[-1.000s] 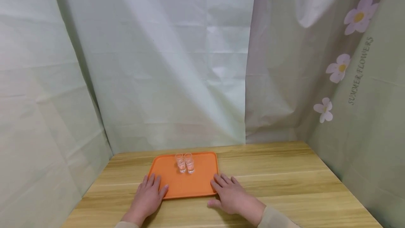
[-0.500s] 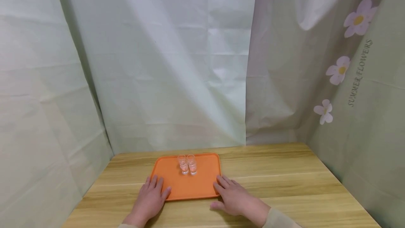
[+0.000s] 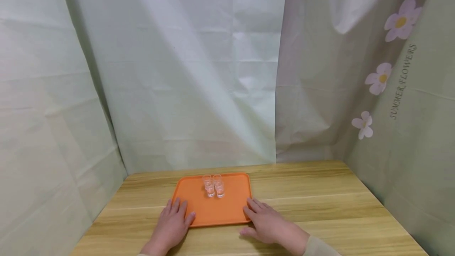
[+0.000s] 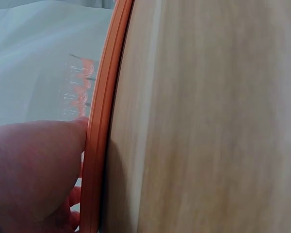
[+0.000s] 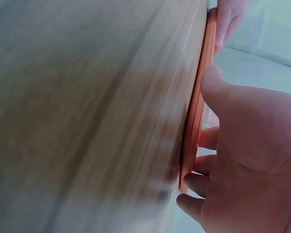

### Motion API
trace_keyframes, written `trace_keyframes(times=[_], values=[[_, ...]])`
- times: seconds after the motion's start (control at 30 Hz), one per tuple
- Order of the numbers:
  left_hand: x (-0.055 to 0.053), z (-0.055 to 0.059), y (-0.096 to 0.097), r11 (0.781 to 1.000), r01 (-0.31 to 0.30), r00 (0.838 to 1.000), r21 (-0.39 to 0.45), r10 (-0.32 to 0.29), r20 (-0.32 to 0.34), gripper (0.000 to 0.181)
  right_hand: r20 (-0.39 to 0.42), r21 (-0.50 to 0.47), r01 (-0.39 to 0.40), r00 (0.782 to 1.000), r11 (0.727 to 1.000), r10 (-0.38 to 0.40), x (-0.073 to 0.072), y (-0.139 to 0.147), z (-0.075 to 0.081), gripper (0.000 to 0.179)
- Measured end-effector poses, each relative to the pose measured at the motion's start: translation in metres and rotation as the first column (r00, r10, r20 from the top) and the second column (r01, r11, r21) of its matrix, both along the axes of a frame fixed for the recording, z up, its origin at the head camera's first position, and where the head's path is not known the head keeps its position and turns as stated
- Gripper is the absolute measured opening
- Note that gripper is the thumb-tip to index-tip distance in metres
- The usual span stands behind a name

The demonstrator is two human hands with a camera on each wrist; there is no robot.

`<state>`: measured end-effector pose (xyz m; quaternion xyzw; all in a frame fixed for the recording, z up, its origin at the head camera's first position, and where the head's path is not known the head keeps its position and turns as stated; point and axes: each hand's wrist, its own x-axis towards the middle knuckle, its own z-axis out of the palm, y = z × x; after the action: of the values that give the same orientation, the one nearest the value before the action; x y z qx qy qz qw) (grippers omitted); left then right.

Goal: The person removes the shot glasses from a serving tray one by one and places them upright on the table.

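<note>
an orange tray (image 3: 213,213) lies flat on the wood-grained surface (image 3: 320,204), left of its middle and toward the person's side of the backdrop (image 3: 199,90); a tight cluster of small clear glasses (image 3: 219,189) stands upright on it, about midway across and nearer the far rim; the left hand (image 3: 171,226) rests at the tray's left side by the near corner, fingers extended and slightly spread, the thumb set apart from them at that corner; the right hand (image 3: 264,222) is at the right side by the other near corner, its fingers reaching the rim with small gaps between them, the thumb held out toward the near edge; neither hand is curled round anything; a pale sleeve (image 3: 318,247) shows at the right wrist; pale cloth hangs behind and at both sides, with flowers (image 3: 378,78) and the lettering "summer flowers" (image 3: 403,82) on the right
</note>
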<state>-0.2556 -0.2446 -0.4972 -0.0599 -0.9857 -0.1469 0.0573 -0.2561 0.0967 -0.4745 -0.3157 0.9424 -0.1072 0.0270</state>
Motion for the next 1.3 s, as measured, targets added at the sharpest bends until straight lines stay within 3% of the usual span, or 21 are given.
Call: trace_keyframes(times=[0.47,0.77,1.0,1.3], values=[[0.004,0.000,0.013,1.000,0.023,1.000,0.005,-0.023,-0.015,0.061,-0.011,-0.013,-0.006,1.000,1.000,0.005,0.007,0.017,0.001,0.082],[0.007,0.000,0.022,0.999,0.035,0.999,0.004,-0.035,-0.027,0.062,-0.033,-0.042,-0.015,0.999,0.999,0.014,0.007,0.028,-0.007,0.084],[0.009,0.000,0.030,0.998,0.056,0.997,-0.005,-0.056,-0.058,0.059,-0.097,-0.059,-0.037,0.995,0.998,0.031,0.005,0.040,-0.017,0.087],[0.011,0.000,0.042,0.998,0.058,0.998,0.014,-0.058,-0.038,0.062,0.027,-0.069,0.014,1.000,0.998,-0.012,0.015,0.048,0.003,0.082]])
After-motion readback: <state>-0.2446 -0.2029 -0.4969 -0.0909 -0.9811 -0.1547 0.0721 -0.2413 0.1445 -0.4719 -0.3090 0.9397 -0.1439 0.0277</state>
